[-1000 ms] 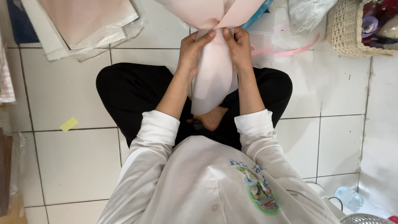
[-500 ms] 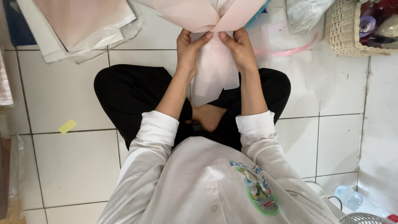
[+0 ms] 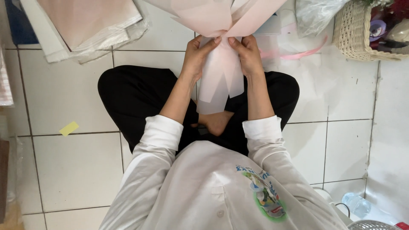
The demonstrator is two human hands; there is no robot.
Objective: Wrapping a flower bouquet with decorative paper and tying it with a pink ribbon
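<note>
While both hands, left [image 3: 197, 57] and right [image 3: 247, 55], clench one pale pink paper wrap [image 3: 219, 72], I count one wicker basket [image 3: 355, 36] and one paper stack [image 3: 85, 23] nearby.

Bright even light, soft shadows, sharp

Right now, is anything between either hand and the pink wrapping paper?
No. The left hand and right hand both already pinch the pink wrapping paper at its gathered neck; nothing visible sits between them.
</note>
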